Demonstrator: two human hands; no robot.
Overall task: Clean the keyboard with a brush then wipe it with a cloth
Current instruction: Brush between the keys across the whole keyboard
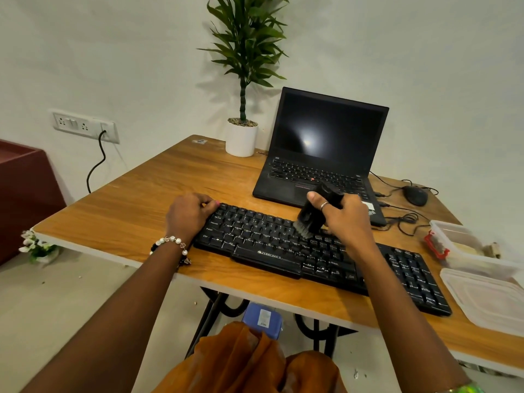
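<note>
Brush on keyboard.
Right hand point(347, 215) grips brush point(313, 214), bristles touching keyboard point(272, 251); left hand point(188, 212) curls over its far-left corner.

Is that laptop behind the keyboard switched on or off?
It looks off or asleep: the laptop is open, but its screen is dark, showing only a glare spot. A power light cannot be told.
</note>
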